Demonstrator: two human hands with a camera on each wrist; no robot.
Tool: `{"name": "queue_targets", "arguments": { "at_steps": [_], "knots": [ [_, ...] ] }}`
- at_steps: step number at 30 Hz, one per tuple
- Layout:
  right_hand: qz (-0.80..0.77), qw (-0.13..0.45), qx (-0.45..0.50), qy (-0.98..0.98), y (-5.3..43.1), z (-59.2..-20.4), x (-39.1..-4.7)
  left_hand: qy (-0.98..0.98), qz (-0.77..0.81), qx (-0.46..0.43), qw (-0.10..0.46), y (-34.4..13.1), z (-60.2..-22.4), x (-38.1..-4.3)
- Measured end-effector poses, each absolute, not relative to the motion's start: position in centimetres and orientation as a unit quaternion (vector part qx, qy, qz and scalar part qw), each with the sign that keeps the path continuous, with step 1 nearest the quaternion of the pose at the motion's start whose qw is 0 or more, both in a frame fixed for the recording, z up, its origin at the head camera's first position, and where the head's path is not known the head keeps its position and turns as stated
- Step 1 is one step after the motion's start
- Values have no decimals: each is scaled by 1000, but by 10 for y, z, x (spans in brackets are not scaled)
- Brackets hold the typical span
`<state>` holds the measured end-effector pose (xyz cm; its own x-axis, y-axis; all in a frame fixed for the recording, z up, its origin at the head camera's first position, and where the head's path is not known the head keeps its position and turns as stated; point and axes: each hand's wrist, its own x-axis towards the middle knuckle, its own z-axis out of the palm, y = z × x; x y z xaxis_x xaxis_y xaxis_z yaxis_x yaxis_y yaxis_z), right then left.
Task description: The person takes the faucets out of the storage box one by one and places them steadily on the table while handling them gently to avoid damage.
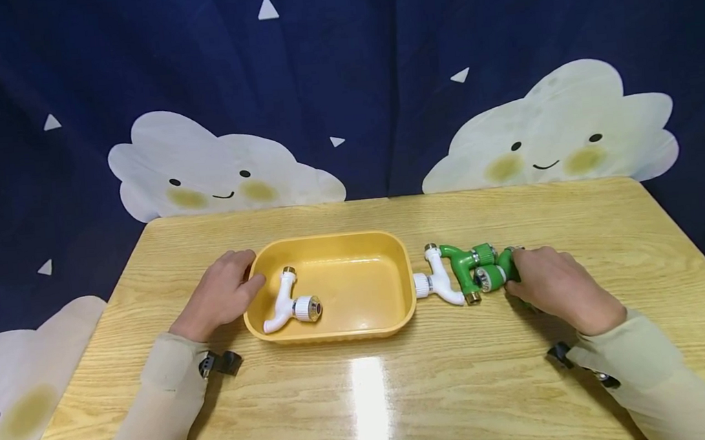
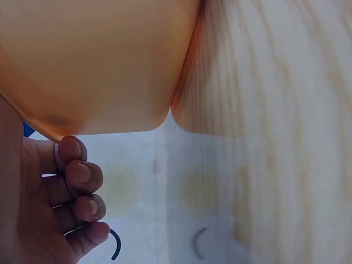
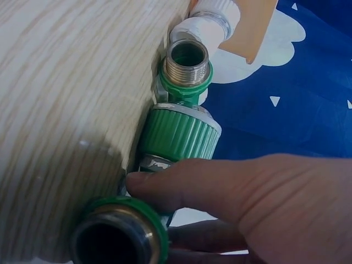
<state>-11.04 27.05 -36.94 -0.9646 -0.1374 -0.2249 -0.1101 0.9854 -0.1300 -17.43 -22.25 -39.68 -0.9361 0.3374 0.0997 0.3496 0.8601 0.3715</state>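
Note:
My left hand [image 1: 224, 290] holds the left rim of a yellow plastic basin [image 1: 361, 333], thumb over the edge. In the left wrist view, its curled fingers [image 2: 82, 173] lie by the basin's outer wall [image 2: 110, 66]. Inside the basin, at its left, lies a white tap [image 1: 283, 301]. My right hand [image 1: 556, 283] grips a green tap [image 1: 506, 263] on the table, right of the basin; the hand covers part of it. Beside that lies another green tap [image 1: 460, 267], then a second white tap [image 1: 439, 277] whose handle is by the basin's right wall.
The wooden table [image 1: 465, 391] reaches back to a dark blue curtain [image 1: 372, 73] printed with smiling clouds and white triangles. Light glares on the table in front of the basin. Dark camera straps [image 1: 219, 363] show at both wrists.

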Motion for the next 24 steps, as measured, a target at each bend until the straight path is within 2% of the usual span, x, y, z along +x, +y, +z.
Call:
{"name": "queue_targets", "arguments": {
  "at_steps": [24],
  "knots": [
    [-68, 137, -44, 987, 272, -356, -104, -964, -192, -183, 26, -223, -397, -175]
  ]
}}
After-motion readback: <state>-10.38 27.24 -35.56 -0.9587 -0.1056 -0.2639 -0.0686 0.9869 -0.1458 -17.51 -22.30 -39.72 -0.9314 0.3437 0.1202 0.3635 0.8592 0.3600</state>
